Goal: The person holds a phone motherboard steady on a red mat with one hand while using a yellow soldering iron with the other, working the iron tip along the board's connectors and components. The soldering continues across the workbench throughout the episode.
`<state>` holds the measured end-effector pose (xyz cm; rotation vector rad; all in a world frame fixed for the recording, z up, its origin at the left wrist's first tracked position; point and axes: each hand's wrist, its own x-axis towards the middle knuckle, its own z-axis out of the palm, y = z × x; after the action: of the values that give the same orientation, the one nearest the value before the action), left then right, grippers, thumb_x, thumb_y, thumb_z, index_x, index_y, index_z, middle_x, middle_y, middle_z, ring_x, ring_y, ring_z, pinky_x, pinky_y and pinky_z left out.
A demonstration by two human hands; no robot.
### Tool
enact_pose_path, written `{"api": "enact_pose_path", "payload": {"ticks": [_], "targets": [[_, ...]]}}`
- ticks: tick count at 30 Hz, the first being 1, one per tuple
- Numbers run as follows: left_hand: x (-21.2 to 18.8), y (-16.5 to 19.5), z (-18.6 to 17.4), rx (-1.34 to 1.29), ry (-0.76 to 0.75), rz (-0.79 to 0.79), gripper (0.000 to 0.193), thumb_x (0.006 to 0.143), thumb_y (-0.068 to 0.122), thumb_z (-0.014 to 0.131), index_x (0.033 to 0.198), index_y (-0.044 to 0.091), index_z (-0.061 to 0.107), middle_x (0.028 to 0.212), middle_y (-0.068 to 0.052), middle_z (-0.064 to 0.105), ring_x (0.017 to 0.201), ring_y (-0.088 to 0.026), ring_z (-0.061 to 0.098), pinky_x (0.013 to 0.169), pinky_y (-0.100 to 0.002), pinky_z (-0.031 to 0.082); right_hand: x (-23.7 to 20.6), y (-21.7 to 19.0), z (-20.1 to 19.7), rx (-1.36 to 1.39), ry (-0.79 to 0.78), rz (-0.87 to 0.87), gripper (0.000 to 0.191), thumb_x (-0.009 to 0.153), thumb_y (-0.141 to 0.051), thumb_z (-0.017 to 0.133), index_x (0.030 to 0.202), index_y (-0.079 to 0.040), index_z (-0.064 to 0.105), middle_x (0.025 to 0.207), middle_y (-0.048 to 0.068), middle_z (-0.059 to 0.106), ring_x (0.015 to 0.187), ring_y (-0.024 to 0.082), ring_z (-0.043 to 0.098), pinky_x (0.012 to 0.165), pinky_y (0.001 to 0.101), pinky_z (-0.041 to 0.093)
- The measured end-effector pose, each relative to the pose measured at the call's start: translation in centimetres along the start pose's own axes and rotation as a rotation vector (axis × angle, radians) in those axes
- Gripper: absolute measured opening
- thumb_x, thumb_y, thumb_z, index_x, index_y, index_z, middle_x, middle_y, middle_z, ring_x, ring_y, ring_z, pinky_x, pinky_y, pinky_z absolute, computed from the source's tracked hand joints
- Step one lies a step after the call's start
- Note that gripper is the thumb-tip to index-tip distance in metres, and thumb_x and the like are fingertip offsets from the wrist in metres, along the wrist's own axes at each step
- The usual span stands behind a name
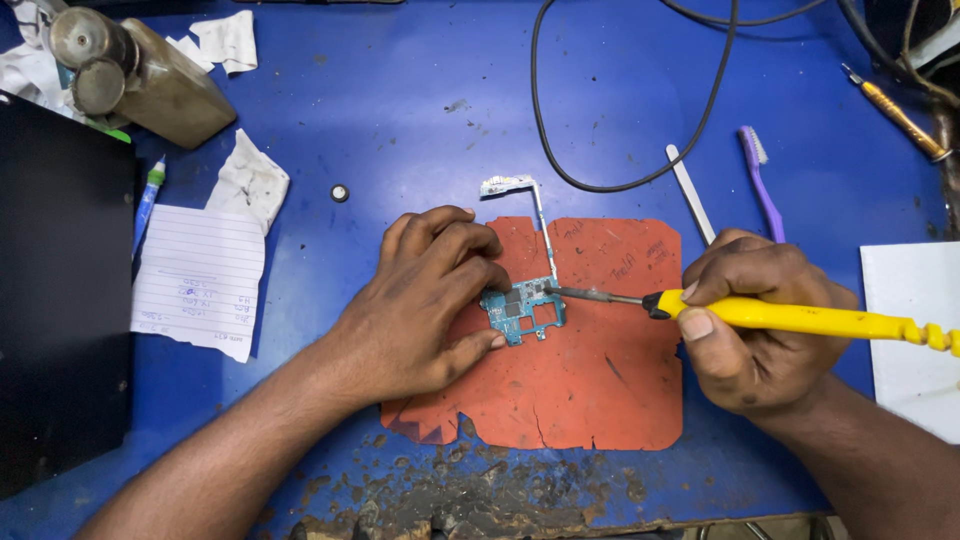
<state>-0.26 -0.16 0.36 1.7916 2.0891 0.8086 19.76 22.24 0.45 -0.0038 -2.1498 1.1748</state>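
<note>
A small blue-green circuit board [527, 312] lies on a worn orange mat [590, 390] in the middle of the blue table. My left hand [425, 300] rests on the mat and pins the board's left edge with its fingertips. My right hand [755, 320] grips a soldering iron with a yellow handle [800, 318]. Its dark metal tip [570, 293] touches the board's upper right corner. A thin metal strip with a white end [510, 184] runs up from the board.
A lined paper note [200, 280], a pen [150, 200] and crumpled tissue [248, 180] lie at left beside a black panel [60, 290]. A brown bottle [150, 75] lies at top left. A purple toothbrush [762, 185], white stick [690, 192], black cable [620, 180] and screwdriver [900, 115] lie at right.
</note>
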Motion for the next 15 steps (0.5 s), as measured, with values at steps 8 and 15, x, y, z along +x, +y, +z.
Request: {"api": "enact_pose_path", "payload": {"ticks": [8, 15], "targets": [[0.02, -0.02, 0.07, -0.006, 0.01, 0.003, 0.047, 0.071, 0.031, 0.086, 0.109, 0.009, 0.066, 0.127, -0.012, 0.053, 0.135, -0.037, 0.04, 0.111, -0.054, 0.031, 0.08, -0.14, 0.01, 0.009, -0.005, 0.018, 0.015, 0.097, -0.014, 0.065, 0.096, -0.004, 0.054, 0.074, 0.002, 0.06, 0.064, 0.011, 0.062, 0.055, 0.0235, 0.051], [-0.03, -0.03, 0.1, -0.002, 0.014, 0.013, 0.048, 0.071, 0.03, 0.085, 0.109, 0.009, 0.066, 0.128, -0.012, 0.053, 0.135, -0.037, 0.04, 0.111, -0.054, 0.031, -0.06, -0.3, -0.03, 0.024, -0.018, 0.021, 0.015, 0.098, -0.014, 0.065, 0.098, -0.004, 0.054, 0.077, 0.003, 0.06, 0.061, 0.01, 0.061, 0.056, 0.0231, 0.051]]}}
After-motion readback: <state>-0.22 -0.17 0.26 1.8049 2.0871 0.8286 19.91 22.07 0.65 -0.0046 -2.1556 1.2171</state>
